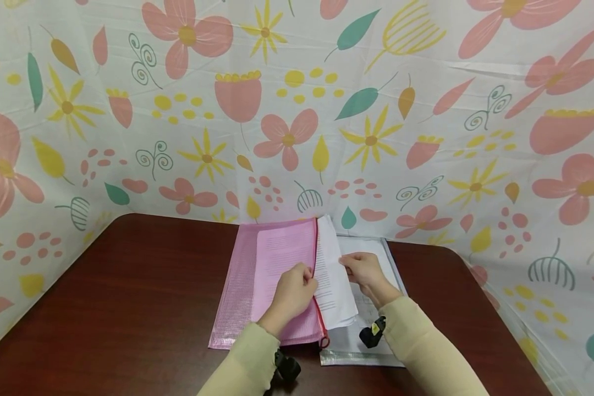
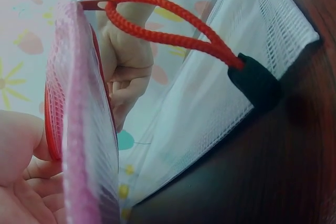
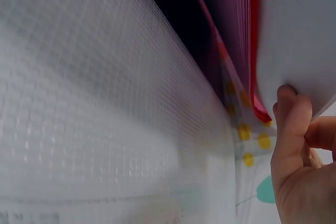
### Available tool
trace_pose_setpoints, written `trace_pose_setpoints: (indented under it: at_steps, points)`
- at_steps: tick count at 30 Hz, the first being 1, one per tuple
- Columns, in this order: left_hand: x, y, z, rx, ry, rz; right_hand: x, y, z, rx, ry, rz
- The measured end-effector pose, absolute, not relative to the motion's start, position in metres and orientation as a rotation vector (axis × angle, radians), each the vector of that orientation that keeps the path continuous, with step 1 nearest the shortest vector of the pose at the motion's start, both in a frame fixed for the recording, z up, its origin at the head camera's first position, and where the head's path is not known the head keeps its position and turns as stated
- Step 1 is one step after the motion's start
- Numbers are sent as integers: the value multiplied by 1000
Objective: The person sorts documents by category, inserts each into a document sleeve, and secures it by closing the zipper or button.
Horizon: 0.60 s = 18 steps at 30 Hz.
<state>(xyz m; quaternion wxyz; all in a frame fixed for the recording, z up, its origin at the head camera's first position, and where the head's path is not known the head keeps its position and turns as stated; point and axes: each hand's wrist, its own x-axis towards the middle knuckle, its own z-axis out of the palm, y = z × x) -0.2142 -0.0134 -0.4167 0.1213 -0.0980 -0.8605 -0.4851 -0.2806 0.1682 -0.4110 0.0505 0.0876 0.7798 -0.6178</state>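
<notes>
My left hand [image 1: 292,291] grips a pink mesh zipper pouch [image 1: 232,308] at its open side, beside the red zipper. Printed sheets [image 1: 334,291] stick out of that side, and the pouch covers their left part. With thumb and fingers, my right hand [image 1: 366,272] pinches the outer right edge of the sheets; the right wrist view shows the fingertips [image 3: 302,108] on the paper. In the left wrist view, the zipper pull's red cord loop [image 2: 157,35] hangs at the pouch's corner. More text shows through the pink mesh.
A whitish mesh pouch [image 1: 344,344] with a paper inside lies on the dark wooden table [image 1: 143,297], partly beneath the sheets and the pink pouch. Floral cloth [image 1: 287,99] hangs behind the table and along both sides. Black wrist cameras [image 1: 371,333] are strapped at both cuffs.
</notes>
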Motion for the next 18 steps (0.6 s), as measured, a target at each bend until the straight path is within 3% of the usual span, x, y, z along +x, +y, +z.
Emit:
trace_pose_setpoints:
  at_steps: [18]
  points:
    - [-215,-16,-414,-327,-2467,-1457,-280,141,-415,343,2381,-1837]
